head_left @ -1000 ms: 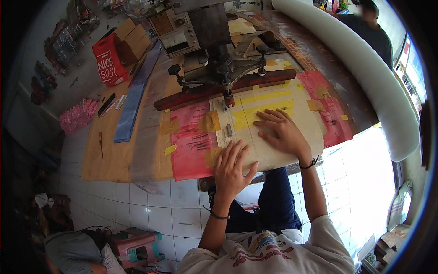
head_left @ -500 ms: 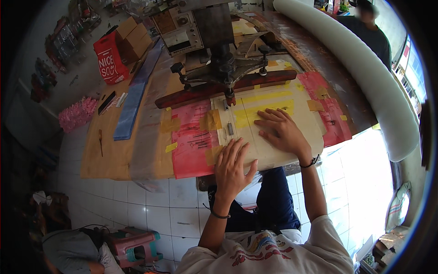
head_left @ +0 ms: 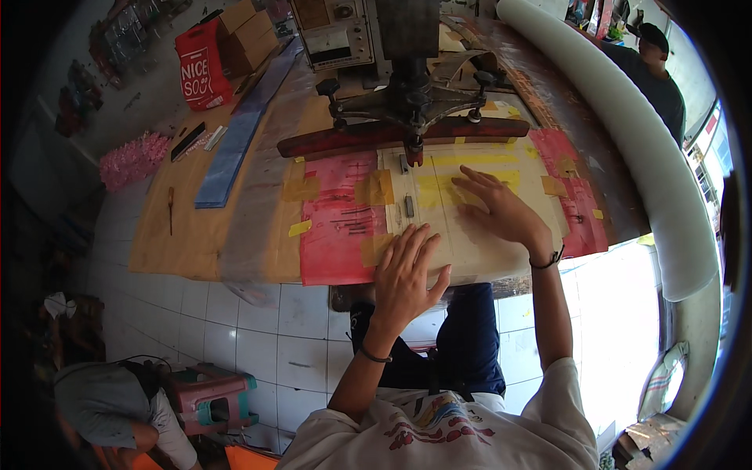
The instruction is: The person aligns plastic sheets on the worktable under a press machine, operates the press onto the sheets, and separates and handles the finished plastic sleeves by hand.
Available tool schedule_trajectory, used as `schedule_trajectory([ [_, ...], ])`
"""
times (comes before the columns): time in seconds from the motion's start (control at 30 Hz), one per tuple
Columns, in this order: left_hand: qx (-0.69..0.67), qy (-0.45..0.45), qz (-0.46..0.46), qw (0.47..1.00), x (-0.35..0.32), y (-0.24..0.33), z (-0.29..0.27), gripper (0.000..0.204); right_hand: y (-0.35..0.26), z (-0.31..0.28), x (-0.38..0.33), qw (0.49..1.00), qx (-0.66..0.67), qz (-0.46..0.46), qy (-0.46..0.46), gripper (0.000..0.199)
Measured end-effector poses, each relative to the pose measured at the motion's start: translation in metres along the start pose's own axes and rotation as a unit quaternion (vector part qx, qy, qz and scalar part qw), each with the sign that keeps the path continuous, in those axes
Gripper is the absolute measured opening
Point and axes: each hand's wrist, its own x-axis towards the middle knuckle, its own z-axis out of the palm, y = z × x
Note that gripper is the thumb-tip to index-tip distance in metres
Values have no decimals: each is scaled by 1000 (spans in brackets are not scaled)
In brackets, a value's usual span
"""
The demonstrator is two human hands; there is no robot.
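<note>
Left hand (head_left: pixel 407 270) and right hand (head_left: pixel 501 207) both flat, fingers spread, clamped on nothing, pressing the pale clear plastic sheet (head_left: pixel 470 235) onto the taped worktable (head_left: pixel 235 235) under the dark red press bar (head_left: pixel 399 135). Keep sheet square, fingers clear of bar.

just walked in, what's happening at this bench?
A seated person presses both hands flat on a pale sheet on the workbench. The left hand lies at the sheet's near edge, the right hand further in, fingers spread. The sheet sits under a press machine with a red bar across it. Red sheets with yellow tape lie alongside.
</note>
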Motion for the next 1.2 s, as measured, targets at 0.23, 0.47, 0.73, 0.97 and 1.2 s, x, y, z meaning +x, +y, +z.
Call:
schedule_trajectory([
  [0.23, -8, 5, -1, 1000, -1, 2, 4, 48, 23, 29, 36, 994, -50, -89, 33, 44],
  [0.47, 9, -6, 10, 1000, -3, -2, 3, 47, 24, 32, 37, 994, -43, -91, 47, 43],
  [0.73, 4, -8, 1, 1000, 0, 1, 3, 44, 26, 34, 36, 993, -43, -91, 60, 42],
  [0.97, 2, -4, -8, 1000, 0, 4, 3, 43, 26, 36, 36, 992, -47, -95, 62, 42],
  [1.2, 6, 12, -1, 1000, -2, 2, 5, 41, 24, 34, 37, 993, -46, -90, 60, 41],
])
